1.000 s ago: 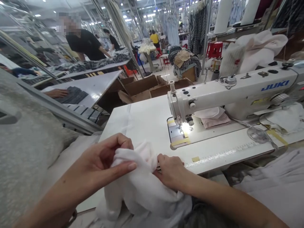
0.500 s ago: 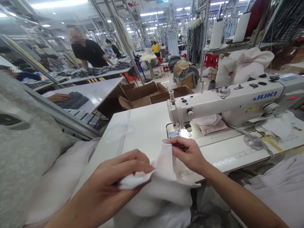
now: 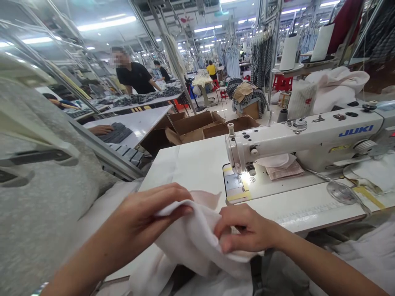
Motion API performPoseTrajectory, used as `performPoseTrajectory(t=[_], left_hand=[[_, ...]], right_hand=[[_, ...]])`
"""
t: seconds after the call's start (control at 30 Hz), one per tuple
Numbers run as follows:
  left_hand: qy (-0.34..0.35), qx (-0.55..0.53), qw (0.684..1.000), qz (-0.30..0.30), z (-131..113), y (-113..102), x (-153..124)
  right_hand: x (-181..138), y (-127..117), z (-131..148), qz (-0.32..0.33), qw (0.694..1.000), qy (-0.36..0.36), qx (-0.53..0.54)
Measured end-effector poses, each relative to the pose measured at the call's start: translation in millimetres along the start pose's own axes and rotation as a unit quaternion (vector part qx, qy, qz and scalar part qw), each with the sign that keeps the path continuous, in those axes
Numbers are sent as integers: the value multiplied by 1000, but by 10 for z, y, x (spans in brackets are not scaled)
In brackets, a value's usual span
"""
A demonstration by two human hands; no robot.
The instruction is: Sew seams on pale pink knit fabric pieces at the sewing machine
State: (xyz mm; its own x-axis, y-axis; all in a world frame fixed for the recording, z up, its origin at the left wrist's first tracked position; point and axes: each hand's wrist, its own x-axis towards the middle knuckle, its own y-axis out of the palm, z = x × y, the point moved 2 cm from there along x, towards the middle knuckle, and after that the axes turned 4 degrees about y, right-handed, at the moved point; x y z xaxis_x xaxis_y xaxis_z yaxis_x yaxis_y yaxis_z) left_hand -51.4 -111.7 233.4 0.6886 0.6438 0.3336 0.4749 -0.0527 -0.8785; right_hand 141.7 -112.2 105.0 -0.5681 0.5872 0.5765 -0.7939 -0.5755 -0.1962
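A pale pink-white piece of fabric (image 3: 200, 240) hangs in folds between my hands over the table's front edge. My left hand (image 3: 163, 205) is closed on its upper edge, thumb below and fingers on top. Further right, my right hand (image 3: 243, 228) pinches the same fabric along a folded edge, with thumb and forefinger curled. Beyond my right hand stands a white sewing machine (image 3: 296, 142), its lamp lit over the needle area. The fabric lies apart from the needle. The lower part of the fabric drops towards my lap.
Folded pink fabric pieces (image 3: 284, 168) lie under the machine arm. Cardboard boxes (image 3: 197, 127) stand behind the white table (image 3: 191, 160). A metal rail (image 3: 105, 152) runs along the left. Thread cones (image 3: 289, 51) stand at the back right. A co-worker's hand (image 3: 101, 130) rests on grey cloth.
My right hand has moved down and towards me from the raised fabric corner to a lower folded edge. My left hand has risen slightly, still gripping. The view has shifted left.
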Motion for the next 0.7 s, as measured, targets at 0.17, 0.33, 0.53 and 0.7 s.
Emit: performPoseTrajectory(t=[0.17, 0.33, 0.53, 0.7], left_hand=[[-43, 31, 998, -17, 61, -122, -91], [-62, 5, 998, -11, 140, -96, -210], [-135, 88, 978, -135, 233, -396, -348], [-117, 56, 990, -59, 707, 271, 208]], right_hand=[[-280, 116, -200, 15, 983, 40, -181], [-458, 102, -143, 11, 958, 101, -268], [-598, 140, 80, 86, 962, 207, -154], [-920, 276, -164, 74, 964, 254, 10]])
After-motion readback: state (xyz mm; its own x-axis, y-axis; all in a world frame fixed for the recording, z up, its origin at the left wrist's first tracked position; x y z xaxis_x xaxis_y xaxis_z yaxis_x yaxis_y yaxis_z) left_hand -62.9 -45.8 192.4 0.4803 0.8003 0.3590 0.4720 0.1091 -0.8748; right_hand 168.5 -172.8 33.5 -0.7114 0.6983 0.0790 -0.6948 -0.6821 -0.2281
